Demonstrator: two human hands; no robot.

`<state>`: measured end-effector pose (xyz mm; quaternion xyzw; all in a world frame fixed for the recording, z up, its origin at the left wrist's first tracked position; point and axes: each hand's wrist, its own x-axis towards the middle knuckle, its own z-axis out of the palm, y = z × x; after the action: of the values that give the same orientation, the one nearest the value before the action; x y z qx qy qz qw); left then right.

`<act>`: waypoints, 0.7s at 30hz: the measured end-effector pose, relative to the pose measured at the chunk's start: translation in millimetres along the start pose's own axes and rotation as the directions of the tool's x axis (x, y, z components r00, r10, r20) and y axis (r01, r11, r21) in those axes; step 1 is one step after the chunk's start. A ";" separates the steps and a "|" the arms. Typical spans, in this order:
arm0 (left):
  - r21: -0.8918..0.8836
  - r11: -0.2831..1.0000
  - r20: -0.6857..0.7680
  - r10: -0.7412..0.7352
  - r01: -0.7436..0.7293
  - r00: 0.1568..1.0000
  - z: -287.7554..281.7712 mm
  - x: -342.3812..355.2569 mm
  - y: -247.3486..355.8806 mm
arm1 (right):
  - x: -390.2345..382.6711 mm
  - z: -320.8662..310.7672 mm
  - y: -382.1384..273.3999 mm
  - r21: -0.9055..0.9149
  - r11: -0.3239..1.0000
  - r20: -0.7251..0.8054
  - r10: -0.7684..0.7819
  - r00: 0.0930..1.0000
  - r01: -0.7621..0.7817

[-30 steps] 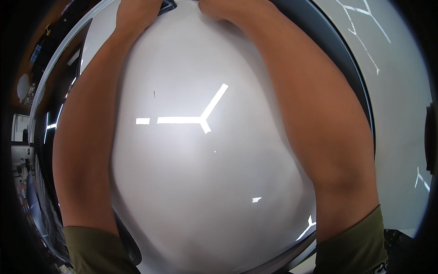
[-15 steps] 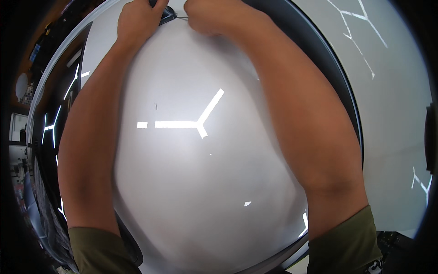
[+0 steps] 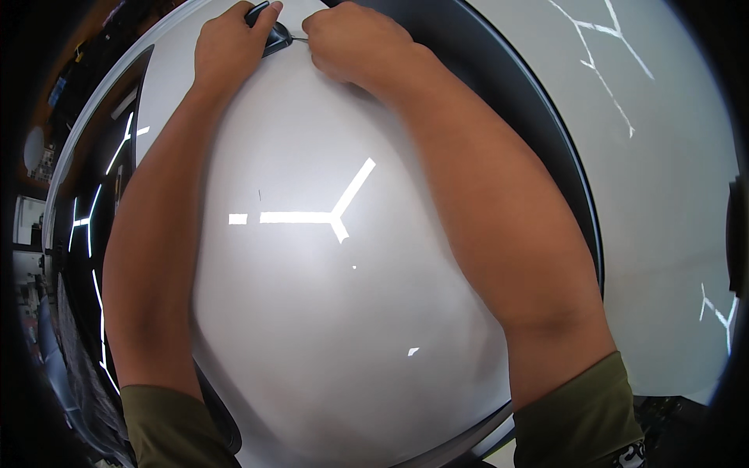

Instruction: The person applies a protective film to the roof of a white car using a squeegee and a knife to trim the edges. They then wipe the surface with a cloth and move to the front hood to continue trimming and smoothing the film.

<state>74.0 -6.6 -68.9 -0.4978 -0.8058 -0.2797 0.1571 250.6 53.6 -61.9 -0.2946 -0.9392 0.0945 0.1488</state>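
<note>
A glossy white curved panel (image 3: 335,296) fills the middle, mirroring ceiling light strips. At the top, my left hand (image 3: 226,43) is closed on a black tool (image 3: 277,39), whose rounded body rests on or just over the panel. To its right, my right hand (image 3: 351,43) is closed, knuckles up, at the end of a thin dark line or rod reaching from the tool; what exactly its fingers hold is hidden. Both forearms stretch up from olive sleeves at the lower edge.
Dark glossy glass (image 3: 86,257) with a pale curved rim lies at the left. A wide black trim (image 3: 503,70) borders the panel on the right, beside a pale grey glossy surface (image 3: 671,218). Cluttered equipment and shelving show along the dim left rim.
Both hands have come lower in the picture, my right hand also shifting left. More of the black tool shows, and the thin line between the hands has come into sight.
</note>
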 end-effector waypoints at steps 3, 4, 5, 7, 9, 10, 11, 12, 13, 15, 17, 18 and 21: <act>-0.013 1.000 0.015 -0.026 0.026 1.000 -6.6 -2.0 2.1 | -1.6 -1.1 -3.3 0.042 0.999 0.009 -0.010 1.000 0.009; -0.017 1.000 0.013 -0.019 0.020 1.000 -7.5 -1.4 2.4 | 0.3 0.2 -2.2 0.049 0.999 0.006 -0.003 1.000 0.002; -0.022 1.000 0.011 -0.014 0.014 1.000 -8.3 -1.0 2.8 | 2.6 1.1 -1.2 0.056 0.998 0.003 0.004 1.000 -0.004; -0.007 0.999 0.021 -0.033 0.033 0.999 -10.7 -0.6 6.8 | 8.2 -3.5 3.3 0.066 0.998 0.003 0.010 1.000 -0.010; 0.003 1.000 -0.020 -0.002 0.002 1.000 -10.2 4.2 11.8 | 11.8 -13.1 10.7 0.070 0.997 0.008 0.011 1.000 -0.011; 0.019 0.999 -0.068 0.029 -0.028 0.997 -9.7 4.4 11.1 | 10.6 -16.5 6.9 0.052 0.999 0.019 0.013 1.000 -0.014; 0.035 0.998 -0.115 0.062 -0.058 0.991 -10.0 5.0 9.9 | 9.4 -19.6 2.7 0.034 0.999 0.031 0.017 0.999 -0.018; 0.043 0.999 -0.076 0.030 -0.027 0.997 -12.5 5.0 7.1 | 8.0 -23.1 -0.9 0.014 1.000 0.041 0.022 0.999 -0.023; 0.038 0.999 -0.039 0.001 0.000 0.999 -16.5 4.0 11.9 | 3.5 -33.4 -3.5 -0.027 0.999 0.115 0.046 0.992 -0.043; 0.041 0.998 0.013 -0.047 0.046 0.999 -25.2 -0.4 15.7 | -5.0 -51.6 -13.7 -0.095 0.993 0.267 0.086 0.960 -0.063; 0.023 0.998 0.038 -0.066 0.065 0.997 -26.7 0.7 21.7 | -2.8 -41.5 -7.8 -0.045 0.999 0.182 0.035 0.983 -0.027; 0.007 0.999 0.001 -0.043 0.043 0.999 -24.8 1.5 22.4 | -0.5 -35.6 -4.2 -0.018 1.000 0.139 0.006 0.990 -0.003; -0.015 1.000 -0.073 -0.002 0.001 0.997 -5.0 -3.6 -0.4 | -1.4 -10.6 -6.7 0.043 0.999 0.082 -0.013 0.997 0.009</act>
<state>75.1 -12.4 -67.0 -0.4877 -0.7979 -0.3037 0.1826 251.7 48.4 -50.5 -0.2820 -0.9440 0.1254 0.1168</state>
